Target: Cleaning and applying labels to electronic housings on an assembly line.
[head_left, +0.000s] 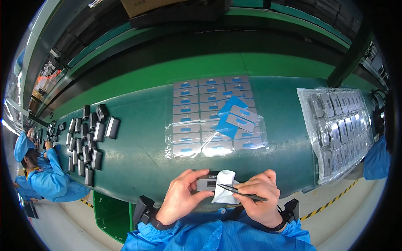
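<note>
At the near edge of the table, my left hand [184,191] grips a small grey and black box-shaped device [205,184] between thumb and fingers. The device has a little dark window on its upper face. My right hand [259,196] is closed round black tweezers [251,196], their tips pointing left over a folded white cloth [225,194]. The cloth lies against the device's right end and hides it. I cannot tell whether my right fingers also pinch the cloth.
Beyond my hands lies a clear sheet of grey panels [185,138] with blue marks; loose panels [240,122] and a blue piece [228,127] lie on it. Several dark devices [99,131] stand at left. A clear tray [343,129] of grey casings is at right. A co-worker [52,175] sits far left.
</note>
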Demonstrator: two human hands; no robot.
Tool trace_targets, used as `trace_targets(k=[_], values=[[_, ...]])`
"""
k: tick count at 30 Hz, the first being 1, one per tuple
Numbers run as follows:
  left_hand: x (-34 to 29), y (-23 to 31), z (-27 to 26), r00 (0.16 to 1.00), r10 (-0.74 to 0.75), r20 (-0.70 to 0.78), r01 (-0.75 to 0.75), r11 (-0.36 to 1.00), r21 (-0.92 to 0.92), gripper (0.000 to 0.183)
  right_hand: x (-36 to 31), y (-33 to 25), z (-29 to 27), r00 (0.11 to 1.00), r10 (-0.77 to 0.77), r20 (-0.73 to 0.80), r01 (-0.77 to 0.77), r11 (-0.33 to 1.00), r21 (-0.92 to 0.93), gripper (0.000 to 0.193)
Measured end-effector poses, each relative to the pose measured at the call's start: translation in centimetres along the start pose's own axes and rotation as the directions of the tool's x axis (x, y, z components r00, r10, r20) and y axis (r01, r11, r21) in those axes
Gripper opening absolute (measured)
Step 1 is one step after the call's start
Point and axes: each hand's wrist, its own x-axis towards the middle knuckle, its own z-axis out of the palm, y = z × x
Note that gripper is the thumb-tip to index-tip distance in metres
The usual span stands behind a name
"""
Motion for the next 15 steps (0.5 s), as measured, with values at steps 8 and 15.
trace_targets(k=[8, 15], values=[[0.0, -0.3, -0.2, 1.000, -0.009, 0.001, 0.009, 1.000, 0.001, 0.055, 0.1, 0.1, -1.7, 0.997, 0.064, -0.051, -0.064, 0.998, 0.015, 0.019], [0.1, 0.0, 0.0, 1.000, 0.010, 0.011, -0.010, 1.000, -0.029, 0.055, 0.2, 1.9, -6.1, 0.887, -0.082, -0.454, -0.022, 0.975, -0.221, 0.028]])
